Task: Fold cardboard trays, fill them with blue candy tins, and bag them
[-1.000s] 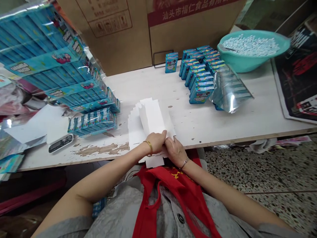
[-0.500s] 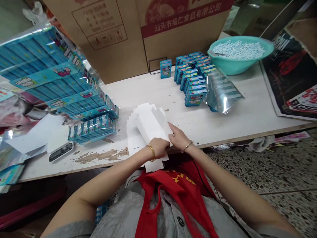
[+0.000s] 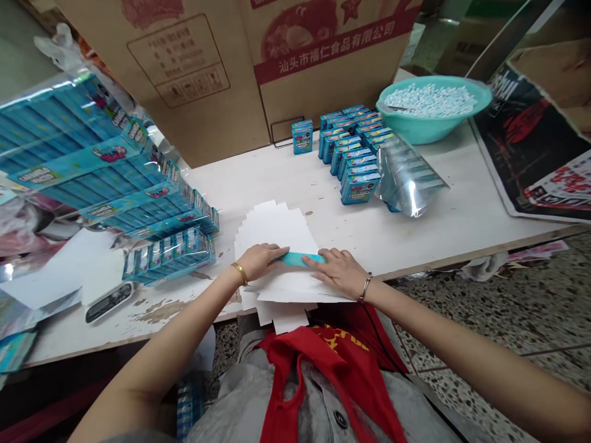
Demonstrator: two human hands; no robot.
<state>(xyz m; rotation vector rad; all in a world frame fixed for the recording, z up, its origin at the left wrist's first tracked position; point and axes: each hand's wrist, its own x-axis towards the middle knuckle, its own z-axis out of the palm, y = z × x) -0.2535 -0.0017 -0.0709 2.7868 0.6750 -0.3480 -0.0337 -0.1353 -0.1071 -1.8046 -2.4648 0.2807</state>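
A flat white cardboard sheet (image 3: 281,289) lies in front of me, its far edge folded over into a narrow blue flap (image 3: 298,259). My left hand (image 3: 261,261) grips the left end of this fold, fingers pointing along it. At the right end, my right hand (image 3: 340,271) holds the fold with its fingers over the flap and its thumb on the white side. Under the sheet, a fanned stack of white cardboard blanks (image 3: 272,221) covers the table's near part, some sticking out past the front edge.
Wrapped blue candy boxes (image 3: 106,147) are piled at left, near a white scale (image 3: 109,301). Rows of small blue boxes (image 3: 360,187), clear film (image 3: 410,178) and a teal bowl of candies (image 3: 434,126) stand at right. A large carton (image 3: 231,74) closes off the back.
My hands have moved apart, the left one leftward and the right one slightly rightward. The white cardboard between them now lies lower and flatter, with a blue flap showing. My view has shifted slightly.
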